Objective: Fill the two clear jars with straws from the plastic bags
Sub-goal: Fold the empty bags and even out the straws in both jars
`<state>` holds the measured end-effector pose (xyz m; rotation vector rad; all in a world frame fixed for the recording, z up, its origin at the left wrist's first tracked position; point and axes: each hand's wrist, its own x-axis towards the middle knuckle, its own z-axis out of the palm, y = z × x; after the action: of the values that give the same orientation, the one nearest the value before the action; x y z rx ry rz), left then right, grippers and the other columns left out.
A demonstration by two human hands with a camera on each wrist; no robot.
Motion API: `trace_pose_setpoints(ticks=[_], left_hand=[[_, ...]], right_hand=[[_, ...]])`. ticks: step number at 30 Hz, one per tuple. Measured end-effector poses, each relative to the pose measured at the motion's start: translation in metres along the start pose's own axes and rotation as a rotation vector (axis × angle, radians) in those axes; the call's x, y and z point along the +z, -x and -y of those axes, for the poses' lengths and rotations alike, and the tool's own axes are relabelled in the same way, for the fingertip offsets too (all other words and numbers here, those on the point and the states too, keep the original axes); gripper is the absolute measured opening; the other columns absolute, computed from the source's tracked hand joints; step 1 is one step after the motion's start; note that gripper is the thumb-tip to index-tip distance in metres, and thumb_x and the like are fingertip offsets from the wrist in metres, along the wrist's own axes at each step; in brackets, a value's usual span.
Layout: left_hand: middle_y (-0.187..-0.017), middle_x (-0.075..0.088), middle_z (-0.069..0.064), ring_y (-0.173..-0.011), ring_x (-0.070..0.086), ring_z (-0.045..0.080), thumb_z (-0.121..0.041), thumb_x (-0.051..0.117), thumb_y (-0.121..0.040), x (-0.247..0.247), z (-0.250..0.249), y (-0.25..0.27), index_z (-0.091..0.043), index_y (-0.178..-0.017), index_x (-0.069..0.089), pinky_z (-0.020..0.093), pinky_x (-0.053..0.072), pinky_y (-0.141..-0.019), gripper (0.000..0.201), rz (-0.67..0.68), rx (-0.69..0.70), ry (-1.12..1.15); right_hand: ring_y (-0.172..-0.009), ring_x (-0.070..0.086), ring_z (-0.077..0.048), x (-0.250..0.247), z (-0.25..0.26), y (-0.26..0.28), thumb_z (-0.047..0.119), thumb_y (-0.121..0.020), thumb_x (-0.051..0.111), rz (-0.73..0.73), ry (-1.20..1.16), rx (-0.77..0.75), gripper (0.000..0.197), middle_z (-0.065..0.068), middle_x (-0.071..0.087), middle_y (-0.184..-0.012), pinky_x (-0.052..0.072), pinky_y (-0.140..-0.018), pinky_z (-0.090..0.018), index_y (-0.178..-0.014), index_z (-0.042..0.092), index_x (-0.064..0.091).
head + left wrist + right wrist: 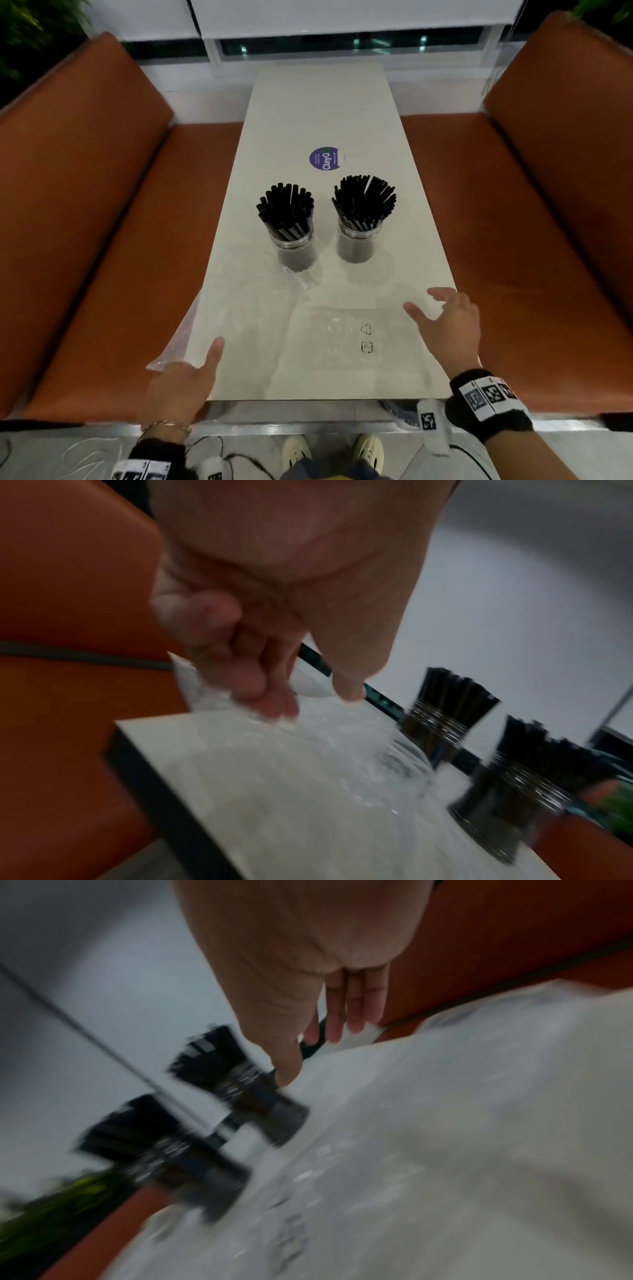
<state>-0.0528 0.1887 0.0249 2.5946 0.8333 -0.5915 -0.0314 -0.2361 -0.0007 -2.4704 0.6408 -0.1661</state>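
both hands are hovering over flat bags (329, 329) at the surface's (318, 113) near edge: left hand (178, 383) pinching a bag corner, right hand (448, 322) spread, grasping nothing. two jars (296, 246) are standing beyond, already packed with straws (364, 202). filling looks done; clearing bags seems next.

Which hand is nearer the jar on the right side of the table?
Right. The right hand hovers open just in front of the right jar, slightly to its right. The left hand is at the table's near left corner, gripping a plastic bag, farther away.
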Motion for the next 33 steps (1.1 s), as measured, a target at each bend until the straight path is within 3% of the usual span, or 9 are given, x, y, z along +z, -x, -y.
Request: trace_pose_setpoints(ticks=[3,8,12,14,19,22,26,29,33], left_hand=[[-0.062,0.078,0.007,-0.050,0.064,0.018,-0.107,0.025,-0.063,0.006,0.032,0.009,-0.008,-0.064,0.071,0.025,0.044,-0.057,0.109,0.324,-0.136,0.271],[-0.095,0.081,0.024,-0.069,0.073,0.027,-0.076,0.059,-0.086,0.031,0.030,0.017,0.002,-0.112,0.073,0.026,0.050,-0.047,0.083,0.533,-0.195,0.673],[-0.087,0.080,0.028,-0.056,0.071,0.028,-0.056,0.060,-0.099,0.037,0.025,0.016,0.004,-0.113,0.067,0.030,0.055,-0.048,0.062,0.516,-0.170,0.691],[-0.085,0.080,0.027,-0.064,0.075,0.031,-0.056,0.060,-0.100,0.039,0.026,0.016,0.002,-0.109,0.067,0.033,0.059,-0.053,0.058,0.500,-0.182,0.767],[-0.089,0.076,0.025,-0.088,0.076,0.036,-0.033,0.075,-0.096,0.051,0.041,0.014,-0.002,-0.097,0.066,0.043,0.061,-0.084,0.032,0.601,-0.186,1.118],[-0.069,0.070,0.012,-0.062,0.070,0.022,-0.009,0.074,-0.095,0.055,0.066,0.002,0.005,-0.104,0.068,0.035,0.064,-0.063,0.018,0.497,-0.231,1.174],[-0.055,0.053,-0.001,-0.047,0.047,0.012,-0.014,0.077,-0.094,0.044,0.115,-0.019,0.008,-0.115,0.069,0.023,0.044,-0.041,0.032,0.318,-0.235,1.104],[-0.065,0.059,-0.001,-0.057,0.053,0.015,-0.031,0.078,-0.093,0.040,0.133,-0.027,-0.004,-0.113,0.071,0.027,0.050,-0.050,0.035,0.296,-0.225,1.175],[-0.119,0.077,0.009,-0.097,0.069,0.022,-0.026,0.075,-0.089,0.045,0.146,-0.035,-0.003,-0.124,0.069,0.035,0.060,-0.077,0.043,0.373,-0.252,1.376]], right_hand=[[-0.107,0.064,-0.022,0.026,0.054,0.007,0.052,-0.089,0.079,0.256,-0.141,-0.137,0.043,0.007,0.073,-0.111,0.054,-0.091,-0.037,-0.123,0.030,0.066],[-0.120,0.065,-0.024,0.081,0.137,0.009,0.048,-0.096,0.072,0.641,-0.220,-0.156,0.057,-0.004,0.067,-0.132,0.053,-0.104,-0.038,-0.147,0.032,0.054],[-0.092,0.068,-0.022,0.117,0.164,0.003,0.036,-0.097,0.074,0.681,-0.333,-0.055,0.047,-0.005,0.065,-0.108,0.060,-0.095,-0.040,-0.141,0.027,0.060],[-0.074,0.068,-0.021,0.128,0.166,0.003,0.028,-0.096,0.076,0.647,-0.439,0.032,0.031,-0.009,0.070,-0.098,0.065,-0.083,-0.044,-0.124,0.017,0.068],[-0.071,0.071,-0.022,0.132,0.170,0.015,0.012,-0.092,0.082,0.788,-0.556,0.049,0.013,-0.009,0.075,-0.084,0.067,-0.081,-0.043,-0.097,0.001,0.075],[-0.064,0.068,-0.019,0.123,0.170,0.015,0.008,-0.092,0.082,0.816,-0.588,0.072,0.024,-0.008,0.072,-0.080,0.066,-0.069,-0.031,-0.105,-0.011,0.072],[-0.062,0.067,-0.017,0.104,0.158,0.009,0.010,-0.091,0.083,0.861,-0.468,0.078,0.021,-0.010,0.073,-0.080,0.063,-0.062,-0.028,-0.101,-0.007,0.076],[-0.062,0.069,-0.015,0.099,0.149,0.021,0.015,-0.093,0.082,0.975,-0.378,0.054,0.018,-0.006,0.075,-0.079,0.061,-0.059,-0.026,-0.096,-0.002,0.077],[-0.063,0.072,-0.019,0.104,0.140,0.035,0.015,-0.092,0.083,0.944,-0.428,0.133,0.031,-0.016,0.073,-0.087,0.066,-0.061,-0.033,-0.105,-0.012,0.072]])
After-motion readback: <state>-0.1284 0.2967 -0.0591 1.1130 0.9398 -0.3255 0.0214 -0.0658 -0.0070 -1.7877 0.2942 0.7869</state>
